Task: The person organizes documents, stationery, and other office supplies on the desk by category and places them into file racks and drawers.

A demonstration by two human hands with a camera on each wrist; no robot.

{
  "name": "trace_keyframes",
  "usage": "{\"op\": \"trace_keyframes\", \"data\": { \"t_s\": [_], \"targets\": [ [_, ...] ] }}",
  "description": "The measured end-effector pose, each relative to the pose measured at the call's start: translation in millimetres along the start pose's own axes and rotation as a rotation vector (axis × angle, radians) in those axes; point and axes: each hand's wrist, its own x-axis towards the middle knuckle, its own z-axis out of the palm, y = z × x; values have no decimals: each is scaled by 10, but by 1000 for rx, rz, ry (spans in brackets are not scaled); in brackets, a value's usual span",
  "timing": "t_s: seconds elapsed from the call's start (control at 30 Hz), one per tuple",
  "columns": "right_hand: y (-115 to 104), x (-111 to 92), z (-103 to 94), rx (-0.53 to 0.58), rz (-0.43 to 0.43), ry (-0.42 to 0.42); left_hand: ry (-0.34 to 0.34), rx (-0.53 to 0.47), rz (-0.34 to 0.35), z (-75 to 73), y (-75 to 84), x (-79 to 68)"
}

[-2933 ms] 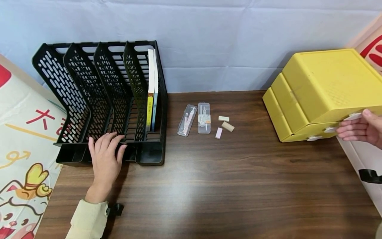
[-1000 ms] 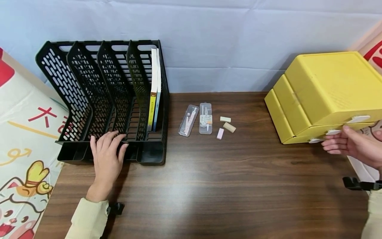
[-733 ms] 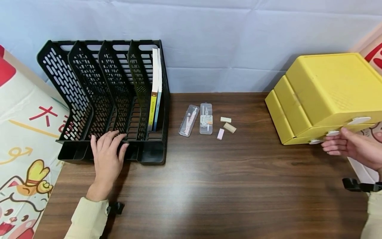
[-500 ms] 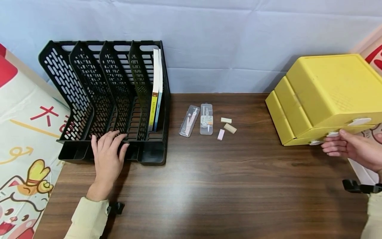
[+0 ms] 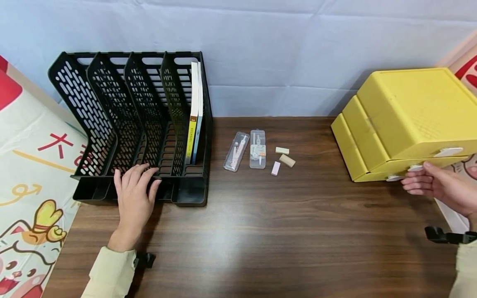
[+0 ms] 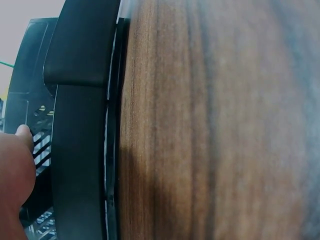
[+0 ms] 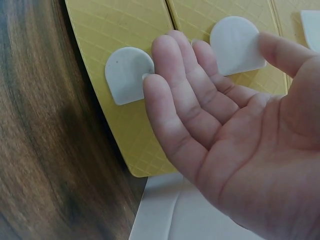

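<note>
My left hand [image 5: 134, 196] rests on the front edge of a black file rack [image 5: 186, 194], fingers loosely bent over the rim. In the left wrist view only part of this hand [image 6: 15, 180] shows, beside the black front of the rack. At the right of the table stands a yellow cabinet [image 5: 421, 103] of three stacked drawers with white pull tabs. My right hand [image 5: 443, 184] pinches the middle drawer's tab [image 7: 237, 45] between thumb and index finger. The other fingers lie bent near the bottom drawer's tab [image 7: 129, 75]. All the drawers look closed.
Two thin books [image 5: 193, 120] stand in the rack's rightmost slot. Mid-table lie two clear plastic cases, one with a compass [image 5: 236, 152] and one with small tools [image 5: 258, 149]. Three small erasers [image 5: 287, 160] lie beside them. A white cloth [image 5: 268, 54] hangs behind the table.
My right hand has gone from the top drawer's tab down to the middle drawer's tab, then stayed there. The left hand keeps its place on the rack; the head view has shifted slightly.
</note>
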Motion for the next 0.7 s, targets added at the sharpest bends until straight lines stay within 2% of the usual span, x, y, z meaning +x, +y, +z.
{"op": "trace_keyframes", "data": {
  "t_s": [0.1, 0.3, 0.47, 0.7],
  "targets": [
    [10, -26, -7, -23, 6, 17, -6, 4, 0, -1, 0, -2],
    [28, -93, 25, -105, 37, 108, 2, 2, -2, 2, 2, -12],
    [78, -161, 48, -86, 28, 91, -3, -5, -1, 0, 5, -8],
    [165, -241, 49, -62, -38, 60, 0, -3, -4, 2, 4, -5]
  ]
}}
